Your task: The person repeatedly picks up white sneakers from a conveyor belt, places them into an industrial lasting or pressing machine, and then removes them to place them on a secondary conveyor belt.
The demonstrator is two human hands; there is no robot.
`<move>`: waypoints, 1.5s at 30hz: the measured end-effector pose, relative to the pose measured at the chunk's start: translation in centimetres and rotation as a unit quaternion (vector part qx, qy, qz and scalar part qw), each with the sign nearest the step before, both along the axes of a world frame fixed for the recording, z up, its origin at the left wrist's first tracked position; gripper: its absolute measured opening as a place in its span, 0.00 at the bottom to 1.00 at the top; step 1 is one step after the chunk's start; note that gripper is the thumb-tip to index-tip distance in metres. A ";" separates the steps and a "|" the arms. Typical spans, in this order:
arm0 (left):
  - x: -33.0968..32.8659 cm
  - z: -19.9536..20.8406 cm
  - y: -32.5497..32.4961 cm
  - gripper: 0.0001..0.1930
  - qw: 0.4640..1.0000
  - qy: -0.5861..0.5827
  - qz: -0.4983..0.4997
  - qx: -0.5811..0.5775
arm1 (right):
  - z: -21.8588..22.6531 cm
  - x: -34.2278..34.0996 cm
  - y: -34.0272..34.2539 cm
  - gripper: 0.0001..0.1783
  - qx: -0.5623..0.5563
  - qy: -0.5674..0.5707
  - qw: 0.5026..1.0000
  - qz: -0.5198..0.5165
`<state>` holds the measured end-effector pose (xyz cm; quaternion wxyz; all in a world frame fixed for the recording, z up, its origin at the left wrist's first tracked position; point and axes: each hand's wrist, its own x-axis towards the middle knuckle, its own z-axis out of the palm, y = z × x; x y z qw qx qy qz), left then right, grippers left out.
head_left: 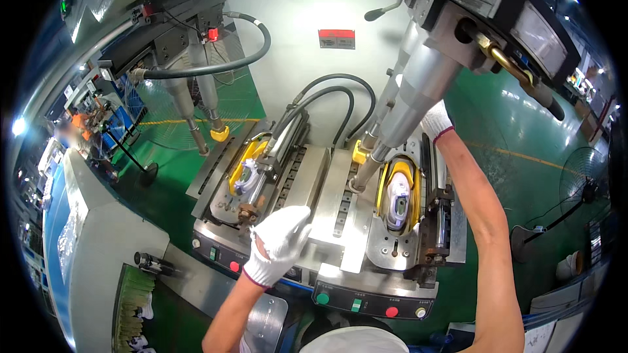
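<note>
Evidently, the white-and-lavender shoe (398, 199) on the machine's right-hand station sits toe outward inside a bright yellow, U-shaped mould (415, 186); take that shoe as the landmark. To its left and nearer the person is the left hand (281, 238), in a white knit glove, its fingers loosely extended and released, with nothing visible in them; whether it touches the steel below, I cannot tell. Beyond the shoe and slightly to its right is the white-gloved right hand (439, 119), partly hidden by a thick silver metal column (425, 82), so I cannot tell whether its fingers are clenched or grasping anything. Well left of the landmark, a second pale lavender shoe (246, 176) rests on the other station. Nearer the person than the landmark runs a dark control panel (373, 305) with coloured buttons.
</note>
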<state>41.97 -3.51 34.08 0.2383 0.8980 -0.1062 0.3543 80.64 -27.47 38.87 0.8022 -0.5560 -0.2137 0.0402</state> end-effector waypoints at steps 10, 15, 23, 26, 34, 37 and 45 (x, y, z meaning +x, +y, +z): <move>16.3 15.9 3.7 0.14 0.953 -0.227 -0.152 0.134 | 3.0 -1.0 0.2 0.26 -0.035 -0.082 0.992 -0.084; 25.8 22.9 3.1 0.17 0.962 -0.189 -0.069 0.185 | 5.5 -4.6 3.7 0.22 -0.211 -0.094 0.951 -0.206; 27.7 28.2 -0.9 0.19 0.950 -0.229 -0.044 0.205 | 2.6 -4.4 2.2 0.21 -0.215 -0.130 0.939 -0.236; 27.1 28.6 -0.6 0.18 0.969 -0.168 -0.055 0.173 | 1.9 -4.6 2.3 0.21 -0.218 -0.132 0.937 -0.238; 26.2 29.9 -0.7 0.15 0.987 -0.077 -0.076 0.118 | 1.4 -4.6 2.2 0.20 -0.230 -0.132 0.933 -0.243; 25.9 30.1 -0.8 0.15 0.989 -0.062 -0.085 0.103 | 1.4 -4.8 2.0 0.19 -0.232 -0.130 0.932 -0.247; 25.7 30.4 -1.0 0.15 0.991 -0.037 -0.098 0.087 | 1.6 -3.9 2.5 0.19 -0.238 -0.139 0.929 -0.247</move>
